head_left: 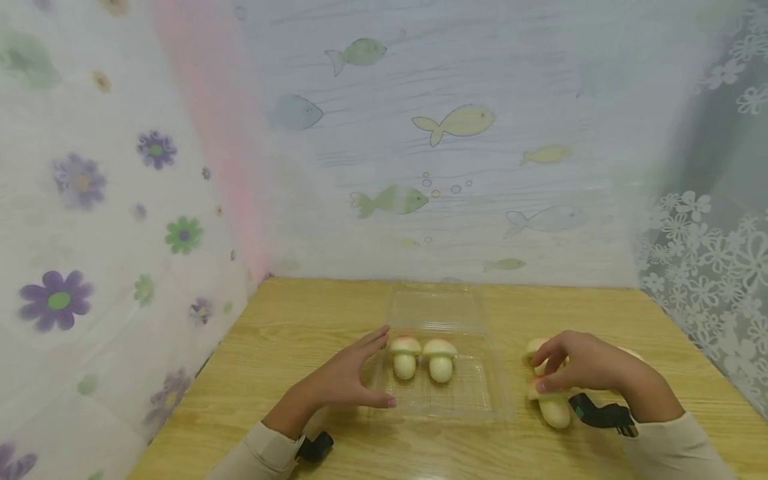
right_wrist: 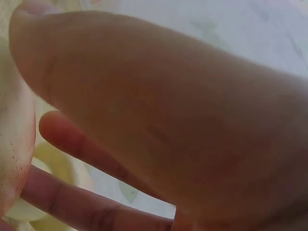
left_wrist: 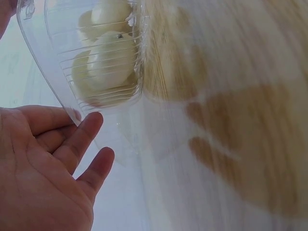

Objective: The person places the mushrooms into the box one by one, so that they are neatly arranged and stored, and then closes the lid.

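Observation:
Two cream toy mushrooms [head_left: 405,367] with pink-tinged caps lie side by side in a clear plastic clamshell box [head_left: 474,400], its lid folded back. My left hand [head_left: 342,377] is at the box's left side, thumb and fingers spread. In the left wrist view, its fingertips [left_wrist: 91,122] touch the clear rim. To the right of the box, my right hand [head_left: 585,363] pinches the cap of another toy mushroom [head_left: 555,413], whose stem points toward me. That speckled, reddish cap [right_wrist: 14,139] sits between thumb and fingers in the right wrist view.
Another toy mushroom [head_left: 534,347] lies just behind the right fingers, partly hidden. A further pale cap [head_left: 631,353] shows behind the right wrist. The wooden-patterned table [head_left: 300,313] is bounded by a flowered cloth [head_left: 120,267] at left and a fish-printed sheet [head_left: 336,247] behind.

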Demonstrator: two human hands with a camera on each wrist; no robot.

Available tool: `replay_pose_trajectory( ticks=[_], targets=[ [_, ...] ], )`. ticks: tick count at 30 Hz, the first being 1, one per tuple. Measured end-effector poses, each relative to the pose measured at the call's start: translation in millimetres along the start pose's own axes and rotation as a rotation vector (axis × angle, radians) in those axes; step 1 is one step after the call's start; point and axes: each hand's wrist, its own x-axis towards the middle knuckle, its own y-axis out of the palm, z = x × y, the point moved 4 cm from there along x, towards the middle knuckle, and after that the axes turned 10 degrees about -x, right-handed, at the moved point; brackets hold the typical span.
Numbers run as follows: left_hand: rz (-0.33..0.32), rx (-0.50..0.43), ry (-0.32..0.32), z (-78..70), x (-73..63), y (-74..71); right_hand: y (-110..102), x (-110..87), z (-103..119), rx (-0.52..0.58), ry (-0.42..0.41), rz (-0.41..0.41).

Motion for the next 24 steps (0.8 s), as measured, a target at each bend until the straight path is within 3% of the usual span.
replay_pose_trajectory(
  ticks=[24],
  targets=[
    [-0.004,0.002,0.002,-0.8,-1.7,0.0,2.7,0.9,-0.3,-0.021,-0.044,-0.018]
  ],
)
